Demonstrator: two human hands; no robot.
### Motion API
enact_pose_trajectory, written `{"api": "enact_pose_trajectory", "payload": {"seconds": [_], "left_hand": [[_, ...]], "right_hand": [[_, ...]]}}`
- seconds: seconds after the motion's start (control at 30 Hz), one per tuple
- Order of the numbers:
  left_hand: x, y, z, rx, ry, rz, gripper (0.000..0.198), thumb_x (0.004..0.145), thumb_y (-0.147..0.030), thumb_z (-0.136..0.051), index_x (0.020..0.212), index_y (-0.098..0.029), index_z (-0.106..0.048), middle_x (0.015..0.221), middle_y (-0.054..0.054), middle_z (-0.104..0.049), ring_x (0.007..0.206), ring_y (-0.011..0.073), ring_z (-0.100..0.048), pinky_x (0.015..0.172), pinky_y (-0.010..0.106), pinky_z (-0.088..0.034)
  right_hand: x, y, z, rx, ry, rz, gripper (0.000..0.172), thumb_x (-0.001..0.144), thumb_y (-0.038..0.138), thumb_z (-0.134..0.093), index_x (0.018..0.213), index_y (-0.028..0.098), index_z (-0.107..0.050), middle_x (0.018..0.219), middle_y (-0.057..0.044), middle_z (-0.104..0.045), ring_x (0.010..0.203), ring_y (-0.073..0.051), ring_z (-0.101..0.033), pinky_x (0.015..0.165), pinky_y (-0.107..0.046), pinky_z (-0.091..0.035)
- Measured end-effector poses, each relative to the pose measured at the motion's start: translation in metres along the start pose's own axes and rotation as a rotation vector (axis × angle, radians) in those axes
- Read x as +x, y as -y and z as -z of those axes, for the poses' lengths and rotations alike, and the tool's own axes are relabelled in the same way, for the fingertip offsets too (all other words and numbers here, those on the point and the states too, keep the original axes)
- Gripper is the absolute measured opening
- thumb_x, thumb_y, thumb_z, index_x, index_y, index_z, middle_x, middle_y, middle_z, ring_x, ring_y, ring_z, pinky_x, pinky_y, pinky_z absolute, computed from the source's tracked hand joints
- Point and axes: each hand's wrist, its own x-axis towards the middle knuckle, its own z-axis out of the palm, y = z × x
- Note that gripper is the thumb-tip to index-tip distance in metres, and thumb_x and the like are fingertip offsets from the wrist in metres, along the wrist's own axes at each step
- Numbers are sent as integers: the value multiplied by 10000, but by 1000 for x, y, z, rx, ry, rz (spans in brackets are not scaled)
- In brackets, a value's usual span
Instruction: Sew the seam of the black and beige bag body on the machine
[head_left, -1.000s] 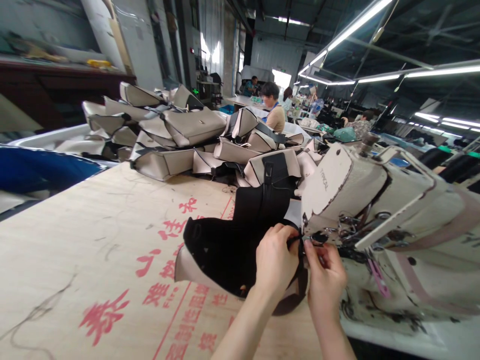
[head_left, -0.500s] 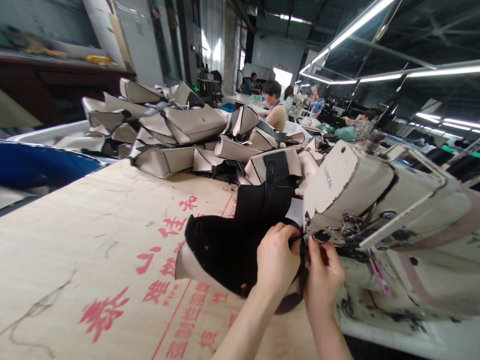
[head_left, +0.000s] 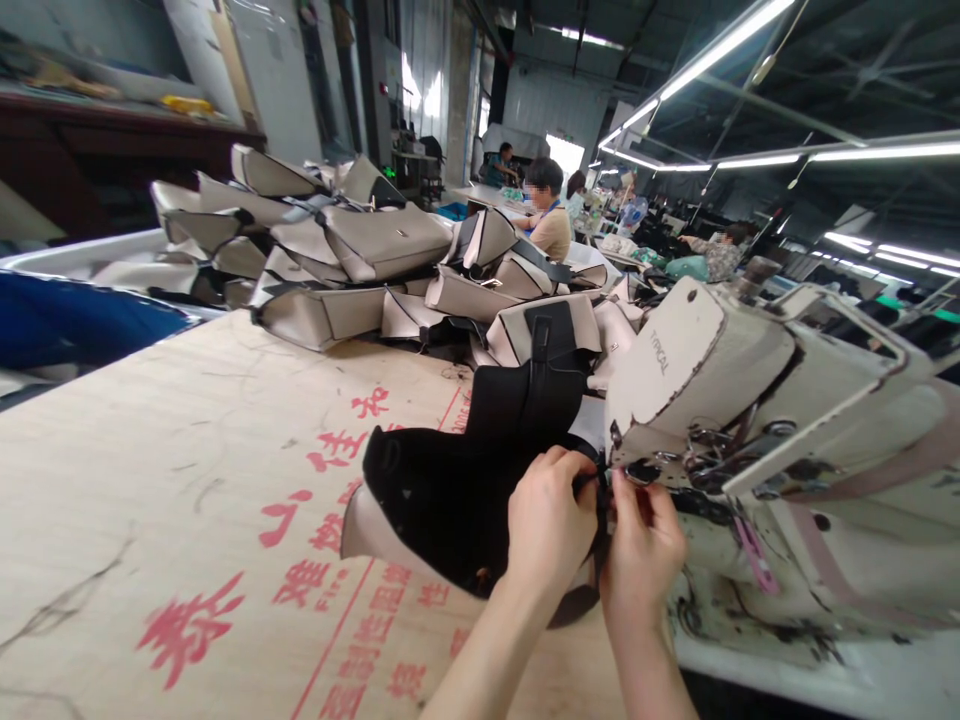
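A black-lined beige handbag is held on edge on a plywood tabletop printed with red Chinese characters. Its black inner face is turned toward the camera, a pale beige rim is exposed at the left end, and a wide black strap with a narrow upright loop rises from its upper part. The bag is positioned just beside the head of a cream sewing machine, which is marked "TYPICAL" and chipped along its edges. A narrow dark edge of the bag is gripped close to the machine's needle area. It is clasped by the left hand, with the fingers curled over it, and pinched by the right hand between thumb and fingertips. Behind the bag, a heap of similar beige bags is piled on the table. A seated co-worker can be seen beyond the heap.
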Motion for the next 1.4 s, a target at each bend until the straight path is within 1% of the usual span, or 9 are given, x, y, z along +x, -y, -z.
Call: {"api": "enact_pose_trajectory", "payload": {"seconds": [0.13, 0.27, 0.47, 0.6, 0.7, 0.8, 0.97, 1.1, 1.4], "left_hand": [[1, -1, 1, 6, 0, 6, 114, 790, -158, -531, 802, -219, -627, 859, 5, -617, 839, 159, -572, 704, 239, -442], [1, 0, 1, 14, 3, 6, 115, 798, -163, -523, 791, -218, -624, 854, 3, -618, 834, 155, -574, 699, 234, -438], [1, -1, 2, 17, 3, 1, 127, 803, -152, -512, 809, -217, -621, 861, 0, -618, 838, 152, -572, 710, 232, -436], [1, -1, 2, 20, 8, 1, 135, 807, -153, -503, 812, -215, -623, 863, 4, -616, 844, 156, -570, 718, 240, -437], [0, -1, 1, 21, 13, -3, 143, 808, -148, -495, 803, -214, -622, 865, 6, -614, 844, 158, -569, 711, 241, -435], [0, 0, 0, 20, 5, -8, 138, 814, -159, -493, 800, -214, -619, 863, 4, -613, 845, 157, -567, 716, 243, -434], [-1, -1, 2, 24, 16, 0, 138, 822, -173, -487, 802, -217, -616, 865, 1, -610, 848, 156, -567, 719, 244, -435], [-1, -1, 2, 22, 15, 2, 146, 831, -178, -479, 804, -221, -616, 867, -1, -610, 850, 154, -569, 720, 242, -434], [-1, -1, 2, 36, 21, 2, 138, 831, -180, -488, 800, -218, -618, 863, -1, -611, 849, 156, -568, 715, 243, -433]], "right_hand": [[1, -7, 4, -24, 2, -5, 382, 700, 487, -664, 808, 123, -623, 770, -74, -643, 697, -175, -560, 623, -279, -458], [1, -11, 9, -11, 31, -36, 403, 699, 488, -664, 870, 126, -616, 826, -73, -648, 740, -180, -571, 656, -285, -463], [0, -8, 14, -26, 80, -62, 402, 709, 486, -659, 893, 131, -610, 829, -61, -644, 752, -180, -579, 672, -288, -461], [0, -1, 6, 40, 66, -62, 397, 683, 459, -695, 883, 130, -599, 827, -66, -644, 767, -188, -583, 694, -303, -475], [0, 2, -3, 120, 31, -70, 389, 665, 439, -711, 861, 127, -586, 790, -56, -631, 736, -178, -575, 652, -287, -479], [-1, 0, -6, 97, -22, -42, 361, 688, 449, -684, 818, 127, -586, 740, -44, -615, 670, -154, -549, 601, -265, -467], [-4, -10, 3, 59, 31, -66, 387, 716, 476, -658, 884, 130, -614, 874, -78, -645, 785, -185, -573, 700, -299, -475], [-5, -10, 10, 6, -2, -98, 406, 699, 481, -673, 903, 134, -619, 902, -73, -644, 797, -181, -572, 740, -303, -462], [3, -6, 4, -38, 45, -39, 397, 686, 501, -675, 804, 132, -586, 733, -42, -617, 684, -161, -538, 631, -273, -448]]}}
